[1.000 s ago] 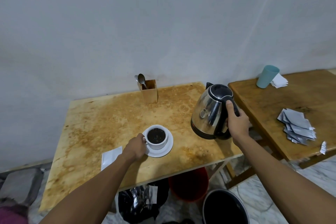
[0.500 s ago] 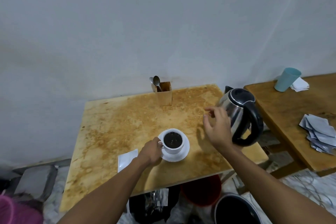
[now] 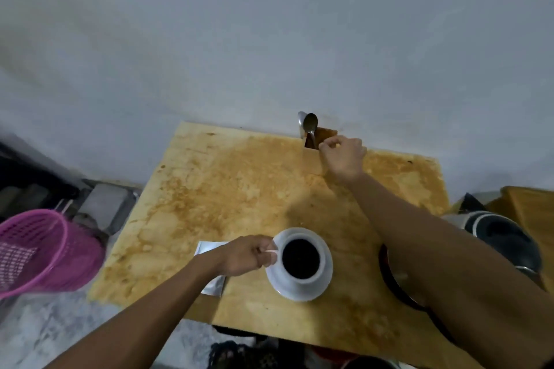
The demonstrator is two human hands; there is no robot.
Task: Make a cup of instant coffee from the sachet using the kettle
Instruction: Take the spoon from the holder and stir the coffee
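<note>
While upright, spoon (image 3: 310,126) bowl-up, vert.

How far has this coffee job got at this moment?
Done: the white ceramic cup on its saucer holds dark liquid; the torn silver sachet lies beside it. In hand: the left hand steadies the cup, the right hand reaches the wooden holder's metal spoon. Left: stirring.

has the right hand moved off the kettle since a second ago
Yes. The right hand left the kettle and went across the table to the spoon holder by the wall.
</note>
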